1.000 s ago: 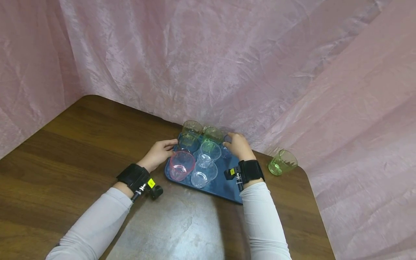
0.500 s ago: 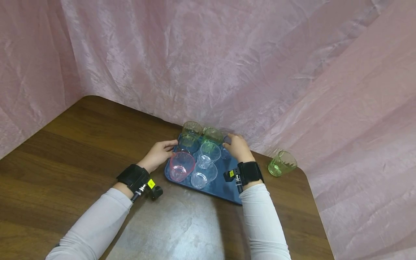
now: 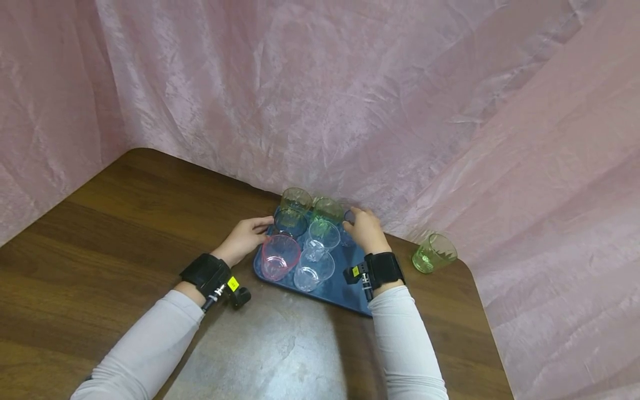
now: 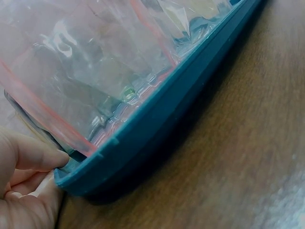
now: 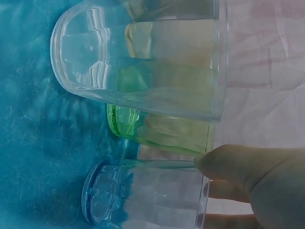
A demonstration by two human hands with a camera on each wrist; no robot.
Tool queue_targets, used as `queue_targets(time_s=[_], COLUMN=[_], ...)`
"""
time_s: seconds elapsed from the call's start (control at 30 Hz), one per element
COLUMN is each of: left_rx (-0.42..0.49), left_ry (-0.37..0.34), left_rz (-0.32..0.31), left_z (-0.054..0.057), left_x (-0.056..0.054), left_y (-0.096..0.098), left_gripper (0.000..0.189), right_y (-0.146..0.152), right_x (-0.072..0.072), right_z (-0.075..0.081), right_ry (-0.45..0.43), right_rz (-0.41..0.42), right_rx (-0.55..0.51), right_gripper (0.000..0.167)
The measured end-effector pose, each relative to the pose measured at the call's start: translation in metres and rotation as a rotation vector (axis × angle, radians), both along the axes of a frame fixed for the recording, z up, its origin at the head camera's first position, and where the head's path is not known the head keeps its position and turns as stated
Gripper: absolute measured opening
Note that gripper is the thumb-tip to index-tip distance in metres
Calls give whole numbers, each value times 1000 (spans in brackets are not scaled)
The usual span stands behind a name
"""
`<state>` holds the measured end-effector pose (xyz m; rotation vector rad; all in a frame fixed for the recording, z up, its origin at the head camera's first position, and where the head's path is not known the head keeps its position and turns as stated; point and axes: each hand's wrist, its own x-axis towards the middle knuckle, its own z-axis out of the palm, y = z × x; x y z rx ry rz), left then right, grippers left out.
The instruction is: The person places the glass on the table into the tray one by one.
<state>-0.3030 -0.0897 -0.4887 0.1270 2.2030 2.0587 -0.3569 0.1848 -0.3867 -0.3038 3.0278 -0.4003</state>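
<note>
My left hand pinches the left rim of the blue tray, with thumb and fingers at its corner in the left wrist view. Close beside those fingers stand a pink-rimmed glass and a dark-rimmed glass. At the tray's back right, my right hand grips a blue-tinted glass by its upper rim; the glass stands upright on the tray. A green glass and a clear glass are next to it. Another clear glass sits nearer the front, and a yellowish glass at the back.
A lone green glass stands on the brown wooden table right of the tray. Pink curtain hangs just behind the table's back edge. A grey patch lies in front of the tray.
</note>
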Motion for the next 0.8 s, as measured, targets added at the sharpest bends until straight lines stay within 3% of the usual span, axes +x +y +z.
queue_targets(time_s=[0.8], left_rx=[-16], left_ry=[24], left_rz=[4], left_z=[-3], left_x=[0], left_y=[-1], left_gripper=[55], right_y=[3], right_x=[4], right_z=[0], right_ry=[22], right_rz=[-6], right_rx=[-43], right_gripper=[55])
